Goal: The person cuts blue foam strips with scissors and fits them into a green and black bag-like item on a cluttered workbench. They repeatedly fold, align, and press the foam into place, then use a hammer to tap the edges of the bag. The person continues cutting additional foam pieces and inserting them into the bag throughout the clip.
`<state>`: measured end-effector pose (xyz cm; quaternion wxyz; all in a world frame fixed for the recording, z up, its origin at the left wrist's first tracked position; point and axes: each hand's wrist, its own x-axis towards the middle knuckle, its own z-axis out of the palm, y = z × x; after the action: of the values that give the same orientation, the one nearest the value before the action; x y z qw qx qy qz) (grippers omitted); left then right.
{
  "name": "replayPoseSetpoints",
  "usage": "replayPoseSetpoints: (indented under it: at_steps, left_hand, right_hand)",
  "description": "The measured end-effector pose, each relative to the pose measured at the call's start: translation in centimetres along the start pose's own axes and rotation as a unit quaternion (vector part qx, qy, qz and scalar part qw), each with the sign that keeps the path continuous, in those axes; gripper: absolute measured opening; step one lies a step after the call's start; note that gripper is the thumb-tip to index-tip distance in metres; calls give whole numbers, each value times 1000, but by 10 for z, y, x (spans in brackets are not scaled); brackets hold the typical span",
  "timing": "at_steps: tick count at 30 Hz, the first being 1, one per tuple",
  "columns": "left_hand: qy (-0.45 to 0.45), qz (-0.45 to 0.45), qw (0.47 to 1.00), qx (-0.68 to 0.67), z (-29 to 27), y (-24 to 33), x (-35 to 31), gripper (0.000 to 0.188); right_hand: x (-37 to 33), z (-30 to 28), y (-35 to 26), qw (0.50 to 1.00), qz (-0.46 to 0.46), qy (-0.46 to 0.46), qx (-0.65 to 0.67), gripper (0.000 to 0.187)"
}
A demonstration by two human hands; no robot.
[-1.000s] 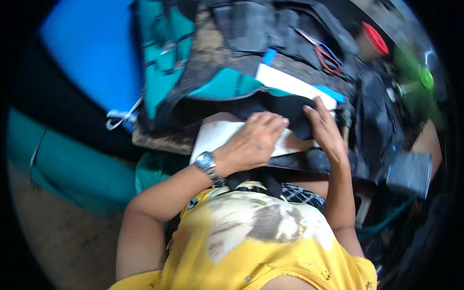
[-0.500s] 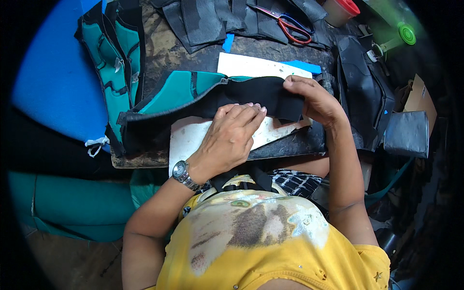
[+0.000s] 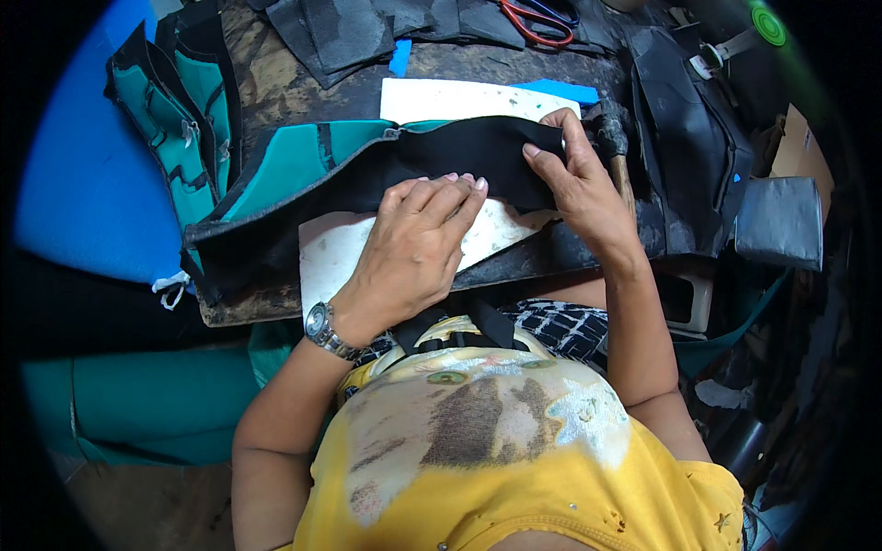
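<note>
A long black and teal fabric piece (image 3: 367, 174) lies across a worn wooden worktable (image 3: 276, 83). My left hand (image 3: 418, 248), with a wristwatch, presses flat on the black fabric's lower edge over a white board (image 3: 331, 257). My right hand (image 3: 574, 188) pinches the right end of the black fabric between thumb and fingers, folding it over. A hammer (image 3: 611, 147) lies just beyond my right hand.
Red-handled scissors (image 3: 533, 18) and dark cut fabric pieces (image 3: 349, 28) lie at the table's far side. Stacked teal and black pieces (image 3: 175, 129) sit at left by a blue sheet (image 3: 83, 202). Black bag parts (image 3: 689, 129) lie at right. A white pad (image 3: 459, 96) lies behind the fabric.
The view has shifted, bringing the table closer. My left hand has stayed flat on the fabric's lower edge, and my right hand has taken up the fabric's right end.
</note>
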<state>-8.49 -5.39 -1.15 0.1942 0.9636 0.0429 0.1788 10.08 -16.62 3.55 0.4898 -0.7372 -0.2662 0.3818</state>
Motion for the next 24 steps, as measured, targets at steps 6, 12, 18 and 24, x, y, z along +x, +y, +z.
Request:
replayPoseSetpoints:
  at_steps: [6,12,18,24]
  left_hand:
    - [-5,-10,1000,14,1,4,-1,55]
    - [-3,-25,999,31,5,9,3,56]
    - [10,-33,999,11,7,9,5,55]
    - [15,-26,998,47,10,10,9,47]
  right_hand:
    - [8,4,12,990,-96,7,-101,29]
    - [24,3,7,986,-51,-15,-155,29]
    - [25,2,19,999,-28,15,38,24]
    - [38,-1,40,997,-54,61,4,24]
